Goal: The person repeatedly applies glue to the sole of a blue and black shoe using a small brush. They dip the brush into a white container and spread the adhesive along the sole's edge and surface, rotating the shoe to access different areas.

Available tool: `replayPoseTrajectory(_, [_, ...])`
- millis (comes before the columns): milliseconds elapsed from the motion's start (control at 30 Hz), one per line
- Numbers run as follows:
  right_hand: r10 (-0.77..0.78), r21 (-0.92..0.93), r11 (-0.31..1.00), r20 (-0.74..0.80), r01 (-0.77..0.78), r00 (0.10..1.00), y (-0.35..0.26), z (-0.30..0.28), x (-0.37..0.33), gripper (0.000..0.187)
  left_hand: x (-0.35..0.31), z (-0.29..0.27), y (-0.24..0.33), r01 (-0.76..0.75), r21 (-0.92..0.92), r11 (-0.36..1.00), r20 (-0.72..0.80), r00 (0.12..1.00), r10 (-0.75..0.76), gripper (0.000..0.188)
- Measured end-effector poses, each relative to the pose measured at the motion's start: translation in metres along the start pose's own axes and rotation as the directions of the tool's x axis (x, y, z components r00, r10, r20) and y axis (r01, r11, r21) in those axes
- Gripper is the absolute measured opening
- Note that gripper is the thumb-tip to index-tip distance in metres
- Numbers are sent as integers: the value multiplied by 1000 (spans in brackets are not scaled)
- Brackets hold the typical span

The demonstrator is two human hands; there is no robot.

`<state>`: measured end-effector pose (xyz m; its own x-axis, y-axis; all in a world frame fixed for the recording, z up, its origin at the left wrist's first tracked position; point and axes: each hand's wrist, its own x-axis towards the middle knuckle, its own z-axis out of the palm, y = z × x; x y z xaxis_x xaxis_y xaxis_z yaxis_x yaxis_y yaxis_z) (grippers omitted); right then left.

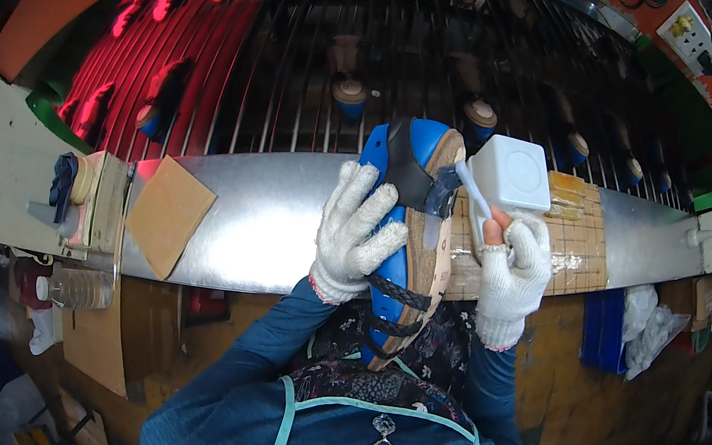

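Observation:
A sandal (pixel 430 258) with a cork-coloured sole and black straps sits on a blue shoe last (pixel 426 140), tilted on its side over the bench edge. My left hand (pixel 352 236), in a white knit glove, holds it from the left with fingers spread along its side. My right hand (pixel 513 273) wears a similar glove with bare thumb and fingertip showing. These pinch a thin pale-handled brush (pixel 472 193), whose far end is by the sole edge and the dark strap. Right beside the brush stands a white plastic container (pixel 515 175).
Metal rollers (pixel 308 56) carry several more lasted sandals beyond the bench, red-lit at left. On the metal bench (pixel 270 209) lie a tan sheet (pixel 168 216) and a taped cardboard piece (pixel 571 247). A plastic bottle (pixel 77 288) lies left; a blue bin (pixel 604 332) stands right.

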<state>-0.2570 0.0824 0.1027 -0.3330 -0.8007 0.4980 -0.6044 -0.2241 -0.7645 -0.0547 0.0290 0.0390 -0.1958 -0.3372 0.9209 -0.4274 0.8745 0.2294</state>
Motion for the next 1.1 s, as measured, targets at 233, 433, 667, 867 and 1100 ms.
replayPoseTrajectory(233, [-258, -265, 933, -24, 242, 966, -2, -10, 26, 21, 4, -5, 0, -19, 10, 1000, 22, 1000, 19, 44])
replayPoseTrajectory(433, [-338, -236, 911, 43, 338, 940, 1, -19, 26, 22, 8, -4, -2, -65, 10, 998, 28, 998, 65, 43])
replayPoseTrajectory(667, [-388, -271, 876, 99, 400, 916, 5, -29, 20, 26, 15, -6, 1, -37, -14, 999, 63, 997, 38, 44])
replayPoseTrajectory(867, [-447, -285, 840, 118, 461, 887, 3, -35, 21, 27, 23, -6, 1, -32, -44, 999, 82, 996, 36, 42])
replayPoseTrajectory(1100, [-475, -209, 837, 183, 506, 861, -3, -48, 28, 22, 31, -5, -6, -55, -87, 995, 57, 997, 60, 42])
